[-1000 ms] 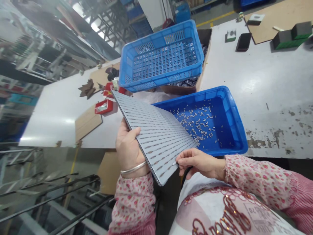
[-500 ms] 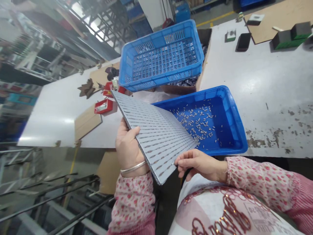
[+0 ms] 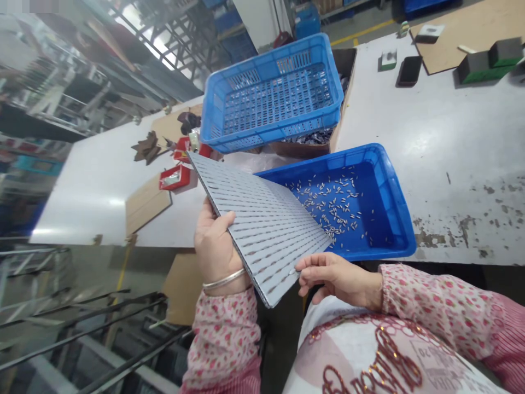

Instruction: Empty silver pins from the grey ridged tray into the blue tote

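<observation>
Grey slotted panel (image 3: 262, 224), tilted across the worktable's (image 3: 447, 131) near edge — the left hand (image 3: 217, 246) grips its left side, thumb on top. The right hand (image 3: 334, 278) is half-curled, fingertips pinched by the panel's near right edge, their catch too small to name — and one corner overlaps the blue bin (image 3: 404, 219) of pale slivers (image 3: 333, 210).
</observation>
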Available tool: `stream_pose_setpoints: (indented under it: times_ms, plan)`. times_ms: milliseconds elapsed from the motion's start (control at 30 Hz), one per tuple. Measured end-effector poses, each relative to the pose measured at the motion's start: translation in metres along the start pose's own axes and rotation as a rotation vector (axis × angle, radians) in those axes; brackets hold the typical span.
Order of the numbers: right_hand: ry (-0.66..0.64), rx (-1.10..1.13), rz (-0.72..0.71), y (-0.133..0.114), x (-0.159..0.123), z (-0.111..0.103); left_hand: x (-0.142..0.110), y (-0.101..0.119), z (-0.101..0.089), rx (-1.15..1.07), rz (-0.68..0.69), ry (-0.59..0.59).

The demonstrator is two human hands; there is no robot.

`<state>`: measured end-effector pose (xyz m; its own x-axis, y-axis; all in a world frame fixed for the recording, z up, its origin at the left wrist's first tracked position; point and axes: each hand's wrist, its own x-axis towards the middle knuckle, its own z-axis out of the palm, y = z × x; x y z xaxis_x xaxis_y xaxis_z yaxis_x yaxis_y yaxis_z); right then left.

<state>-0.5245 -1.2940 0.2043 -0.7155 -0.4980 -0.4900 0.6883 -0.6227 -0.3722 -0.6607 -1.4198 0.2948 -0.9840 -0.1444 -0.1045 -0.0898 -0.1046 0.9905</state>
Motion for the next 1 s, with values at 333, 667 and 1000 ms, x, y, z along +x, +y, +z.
stream_pose_setpoints:
  times_ms: [333,667,1000]
  plan:
    - [0.003,-0.062,-0.127,0.000,0.001,-0.003,-0.004,0.003,0.004,-0.001,-0.006,0.024]
    - [-0.004,-0.502,-0.355,0.007,0.012,-0.009,-0.001,0.000,0.000,-0.011,-0.002,0.014]
    - [-0.103,-0.896,-0.749,-0.012,0.019,-0.015,0.001,-0.003,-0.005,0.008,0.004,0.033]
